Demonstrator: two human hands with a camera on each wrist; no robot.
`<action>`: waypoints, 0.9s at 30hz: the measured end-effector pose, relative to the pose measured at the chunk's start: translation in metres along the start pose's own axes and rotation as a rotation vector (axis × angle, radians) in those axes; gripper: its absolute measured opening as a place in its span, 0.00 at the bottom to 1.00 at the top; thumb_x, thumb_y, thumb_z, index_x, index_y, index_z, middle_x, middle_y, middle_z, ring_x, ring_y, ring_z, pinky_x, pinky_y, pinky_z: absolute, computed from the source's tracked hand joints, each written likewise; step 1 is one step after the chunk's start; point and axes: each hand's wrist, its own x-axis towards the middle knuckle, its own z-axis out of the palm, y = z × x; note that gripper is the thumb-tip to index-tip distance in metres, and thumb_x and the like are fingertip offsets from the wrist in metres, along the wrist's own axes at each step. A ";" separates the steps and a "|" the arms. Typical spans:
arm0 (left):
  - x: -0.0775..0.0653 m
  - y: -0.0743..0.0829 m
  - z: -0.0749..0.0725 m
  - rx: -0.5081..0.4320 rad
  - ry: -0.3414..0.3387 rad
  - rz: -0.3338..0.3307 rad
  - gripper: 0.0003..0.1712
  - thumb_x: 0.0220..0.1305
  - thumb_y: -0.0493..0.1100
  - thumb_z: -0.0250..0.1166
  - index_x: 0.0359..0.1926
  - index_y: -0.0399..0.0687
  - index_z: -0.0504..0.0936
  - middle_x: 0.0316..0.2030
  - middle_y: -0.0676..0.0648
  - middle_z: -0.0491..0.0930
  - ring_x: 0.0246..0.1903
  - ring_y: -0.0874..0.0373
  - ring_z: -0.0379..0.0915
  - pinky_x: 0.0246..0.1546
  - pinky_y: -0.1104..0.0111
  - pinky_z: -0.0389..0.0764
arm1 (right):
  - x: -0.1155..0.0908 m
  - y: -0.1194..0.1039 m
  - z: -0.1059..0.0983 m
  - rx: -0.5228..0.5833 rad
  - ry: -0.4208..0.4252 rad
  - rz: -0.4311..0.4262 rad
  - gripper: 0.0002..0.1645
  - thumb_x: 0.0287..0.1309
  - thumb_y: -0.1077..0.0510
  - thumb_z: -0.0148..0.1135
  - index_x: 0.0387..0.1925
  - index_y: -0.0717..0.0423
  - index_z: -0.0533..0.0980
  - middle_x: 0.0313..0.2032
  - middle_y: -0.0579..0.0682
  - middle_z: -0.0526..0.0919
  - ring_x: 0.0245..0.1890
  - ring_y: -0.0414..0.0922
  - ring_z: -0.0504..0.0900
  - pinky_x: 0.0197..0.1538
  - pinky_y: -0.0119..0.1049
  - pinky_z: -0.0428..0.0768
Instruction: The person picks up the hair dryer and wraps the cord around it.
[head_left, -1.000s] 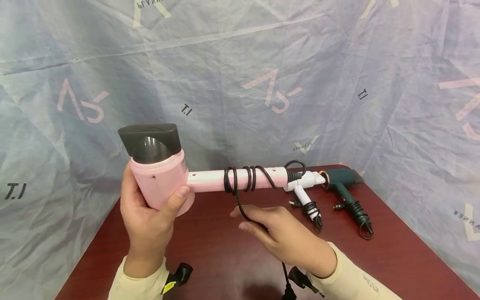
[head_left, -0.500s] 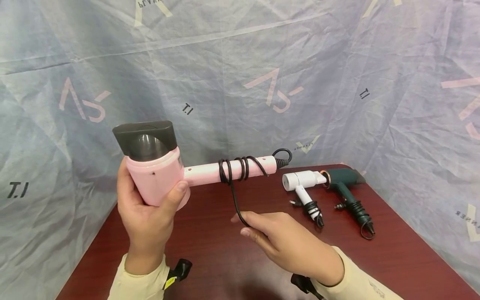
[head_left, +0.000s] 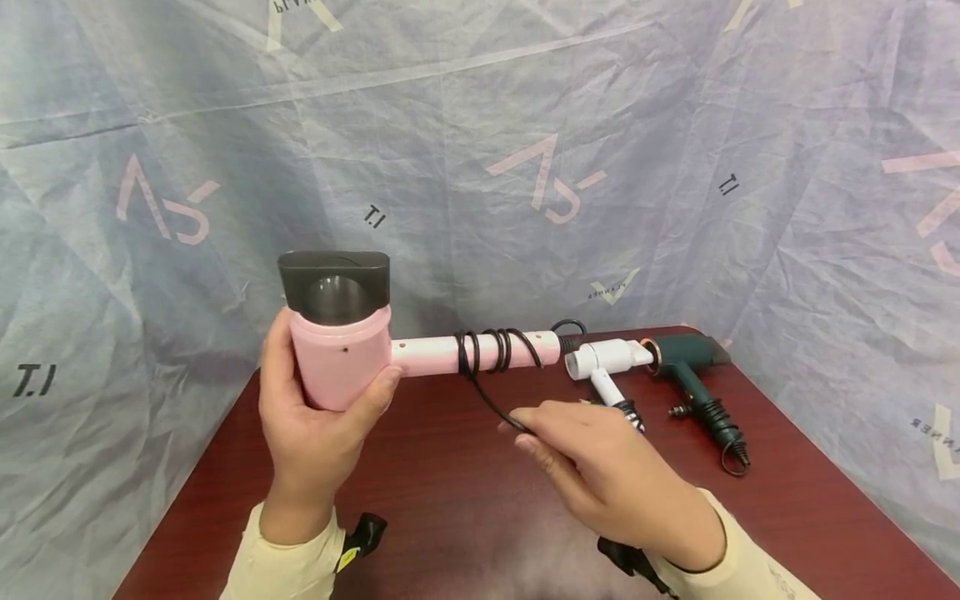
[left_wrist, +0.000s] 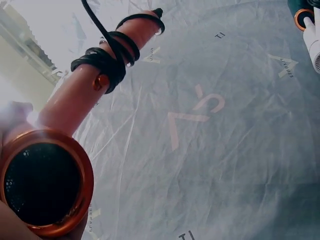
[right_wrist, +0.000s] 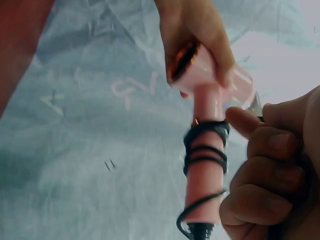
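Observation:
A pink hair dryer [head_left: 341, 358] with a dark flat nozzle [head_left: 335, 287] is held above the table, nozzle up and handle pointing right. My left hand [head_left: 315, 442] grips it round the barrel, thumb near the handle joint. Several turns of black cord [head_left: 491, 404] wrap the handle. From the turn nearest the barrel, the cord slants down to my right hand [head_left: 607, 467], which pinches it between thumb and forefinger. The right wrist view shows the other fingers [right_wrist: 265, 175] of that hand curled in beside the handle [right_wrist: 204, 185]. A copper-coloured ring [left_wrist: 87, 185] rims the dryer's back end in the left wrist view.
On the dark red table [head_left: 450, 533], at the back right, lie a white hair dryer [head_left: 607, 357] and a dark green one [head_left: 686, 354], their cords wound round their handles. My right hand partly hides the white handle. A grey printed cloth [head_left: 450, 167] hangs behind.
The pink hair dryer rose slightly to the left, then came down and right. My right hand has moved right with the cord, whose free stretch slants more. A dangling plug has left the view.

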 end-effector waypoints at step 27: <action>-0.001 0.004 -0.007 -0.001 -0.343 0.073 0.50 0.38 0.31 0.83 0.64 0.23 0.72 0.51 0.41 0.83 0.48 0.56 0.79 0.53 0.70 0.79 | 0.005 0.025 -0.024 -0.024 0.144 -0.027 0.03 0.66 0.56 0.70 0.37 0.51 0.84 0.27 0.38 0.78 0.24 0.29 0.67 0.30 0.21 0.66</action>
